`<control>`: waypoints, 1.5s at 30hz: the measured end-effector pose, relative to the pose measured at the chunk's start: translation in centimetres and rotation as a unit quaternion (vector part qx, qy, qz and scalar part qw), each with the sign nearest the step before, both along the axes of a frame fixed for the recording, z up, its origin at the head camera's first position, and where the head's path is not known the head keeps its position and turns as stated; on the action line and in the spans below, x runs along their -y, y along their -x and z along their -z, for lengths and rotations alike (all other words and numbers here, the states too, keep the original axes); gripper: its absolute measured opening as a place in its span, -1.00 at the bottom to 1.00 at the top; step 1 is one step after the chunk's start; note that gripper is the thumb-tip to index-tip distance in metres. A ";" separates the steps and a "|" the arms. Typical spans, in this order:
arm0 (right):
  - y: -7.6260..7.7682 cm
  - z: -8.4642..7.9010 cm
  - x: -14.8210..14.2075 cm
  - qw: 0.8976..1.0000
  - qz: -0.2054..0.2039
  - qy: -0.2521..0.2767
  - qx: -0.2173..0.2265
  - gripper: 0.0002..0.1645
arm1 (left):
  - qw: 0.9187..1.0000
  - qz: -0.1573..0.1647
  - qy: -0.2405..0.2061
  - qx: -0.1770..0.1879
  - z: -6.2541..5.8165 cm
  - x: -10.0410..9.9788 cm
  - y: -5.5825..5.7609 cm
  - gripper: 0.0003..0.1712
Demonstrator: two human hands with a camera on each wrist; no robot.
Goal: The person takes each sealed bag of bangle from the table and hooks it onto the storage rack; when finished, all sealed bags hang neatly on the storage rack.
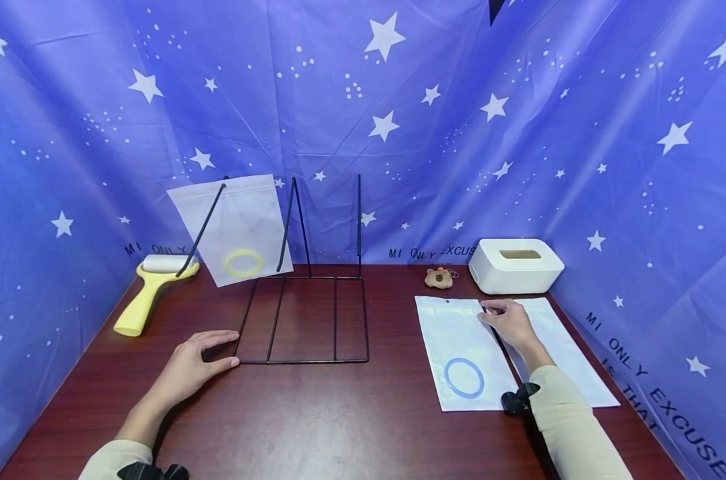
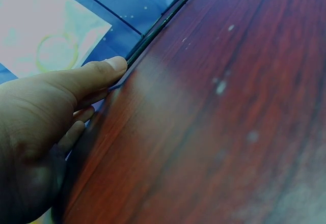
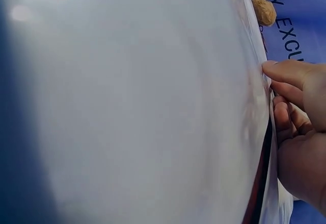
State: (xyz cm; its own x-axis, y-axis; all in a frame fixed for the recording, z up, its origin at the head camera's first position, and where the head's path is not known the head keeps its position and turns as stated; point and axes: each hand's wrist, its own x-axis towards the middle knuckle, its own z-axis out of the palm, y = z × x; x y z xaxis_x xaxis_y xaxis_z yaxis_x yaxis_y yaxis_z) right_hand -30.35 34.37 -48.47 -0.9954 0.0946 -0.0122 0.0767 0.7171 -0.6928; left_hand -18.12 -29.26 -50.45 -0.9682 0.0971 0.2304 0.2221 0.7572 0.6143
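A black wire rack (image 1: pixel 335 320) stands on the table with upright bars at its back. My left hand (image 1: pixel 189 367) touches its front left corner with thumb and fingers, which are fairly straight. At the right, a white zip bag (image 1: pixel 459 340) showing a blue ring (image 1: pixel 464 378) near its bottom lies on the table. My right hand (image 1: pixel 511 327) pinches this bag's upper right edge between thumb and fingers; the right wrist view has the bag's surface (image 3: pixel 137 102) close up. Another white bag (image 1: pixel 573 353) lies partly under the right forearm.
Hanging tilted on the rack's left bars is a white bag (image 1: pixel 243 220) with a yellow ring. A yellow-handled roller (image 1: pixel 147 300) lies at the left. Behind the flat bags are a small brown bear-shaped trinket (image 1: pixel 439 278) and a white tissue box (image 1: pixel 513 273). Starry blue cloth (image 1: pixel 339 120) surrounds the table.
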 end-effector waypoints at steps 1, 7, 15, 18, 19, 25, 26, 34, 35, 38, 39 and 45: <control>0.0 0.0 0.0 1.000 0.000 0.002 0.001 -0.48 | 1.000 0.001 0.000 -0.002 0.0 0.0 0.0 -0.40; 0.0 0.0 -0.1 1.000 0.001 0.011 0.007 -0.45 | 1.000 0.001 0.004 -0.008 0.0 -0.1 0.0 -0.41; 0.1 0.0 0.3 1.000 0.009 -0.005 0.011 -0.36 | 1.000 0.002 0.002 -0.001 -0.4 -0.1 -0.1 -0.41; 0.3 0.2 0.4 1.000 0.006 -0.012 0.010 -0.38 | 1.000 0.002 0.002 0.003 -0.5 -0.1 -0.1 -0.40; 0.3 0.3 0.4 1.000 0.006 -0.013 0.010 -0.39 | 1.000 0.001 0.003 0.003 -0.6 -0.1 -0.1 -0.40; 0.5 0.5 0.3 1.000 0.003 -0.013 0.008 -0.46 | 1.000 0.001 0.007 -0.006 -0.3 -0.1 0.0 -0.40; 0.5 0.5 0.3 1.000 0.000 -0.014 0.005 -0.48 | 1.000 0.001 0.006 -0.006 -0.3 -0.1 0.0 -0.40; 0.5 0.3 0.3 0.999 -0.017 -0.022 -0.016 -0.58 | 1.000 0.001 0.004 0.002 -0.2 0.1 -0.1 -0.40; 0.5 0.3 0.3 1.000 -0.018 -0.021 -0.015 -0.59 | 1.000 0.000 0.003 0.001 -0.2 0.1 -0.1 -0.40; 0.4 0.3 0.4 0.999 -0.023 -0.024 -0.015 -0.63 | 1.000 0.000 0.001 0.000 -0.2 0.1 -0.1 -0.40; 0.4 0.4 0.4 0.999 -0.024 -0.025 -0.016 -0.64 | 1.000 0.000 0.000 0.000 -0.2 0.1 -0.1 -0.40; 0.0 0.5 0.3 0.999 -0.024 -0.033 -0.034 -0.69 | 1.000 0.001 -0.005 0.007 -0.1 0.0 0.0 -0.40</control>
State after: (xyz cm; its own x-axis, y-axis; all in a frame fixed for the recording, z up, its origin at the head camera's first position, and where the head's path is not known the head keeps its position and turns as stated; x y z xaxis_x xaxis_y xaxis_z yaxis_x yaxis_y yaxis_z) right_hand -30.39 34.08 -48.99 -0.9972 0.0449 0.0604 -0.0048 0.7625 -0.6469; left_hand -18.10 -29.28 -50.37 -0.9712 0.0967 0.2178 0.2149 0.7503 0.6252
